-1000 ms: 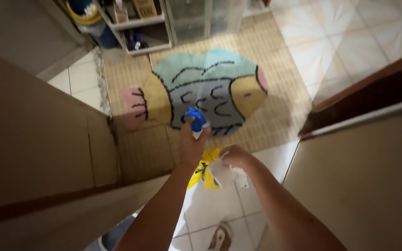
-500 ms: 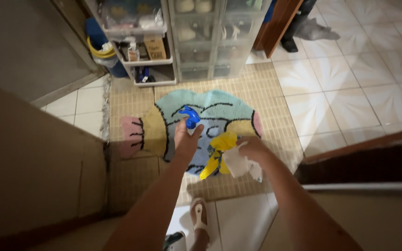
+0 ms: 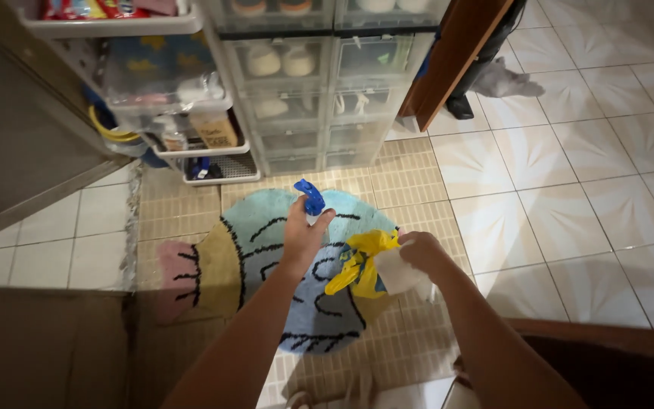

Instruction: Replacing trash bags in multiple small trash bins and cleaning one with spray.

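A spray bottle (image 3: 312, 203) with a blue head is gripped in the left hand (image 3: 302, 236), the fingers wrapped around its neck so that only the blue top and a little of the white body show above the fist. The bottle is held upright, above a fish-shaped rug (image 3: 266, 265) that lies on the floor below both hands.

The right hand (image 3: 420, 255) is closed on a white cloth (image 3: 399, 273), and a yellow cloth (image 3: 361, 261) with a touch of blue is bunched in the same grip, hanging out toward the left hand. The two hands are kept near each other but apart; the yellow cloth lies between them and is not touched by the left hand.

Beyond the left hand, clear plastic drawers (image 3: 327, 98) are stacked against the wall, with pale shoes seen dimly through their fronts. Further to the left of them a white wire rack (image 3: 191, 144) is loaded with bottles and packets. Under the rug, a woven beige mat (image 3: 403, 174) is spread over the floor, and pale patterned tiles (image 3: 569, 174) are seen beyond the right hand. A brown wooden door edge (image 3: 456, 60) is leaned in above the right hand. What lies near the person's feet at the bottom edge is too blurred to be told.
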